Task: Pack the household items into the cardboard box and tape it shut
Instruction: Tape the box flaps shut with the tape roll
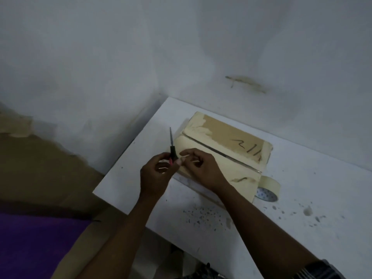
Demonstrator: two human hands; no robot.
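A flat cardboard box (237,135) lies shut on the white table (291,188), its flaps meeting along a dark seam, with pale masking tape over much of its top and black scribbles on the bare brown part. My left hand (156,176) is at the box's near left corner and grips scissors (172,147) with a black and pink handle, blades pointing up. My right hand (203,168) rests on the taped flap beside it and pinches a small end of tape between finger and thumb. A roll of masking tape (268,188) stands against the box's right end.
The table sits in a corner of grey-white walls (120,57). Dark specks and stains mark the tabletop at the front right. To the left, below the table edge, are a brown floor and a purple cloth (36,244).
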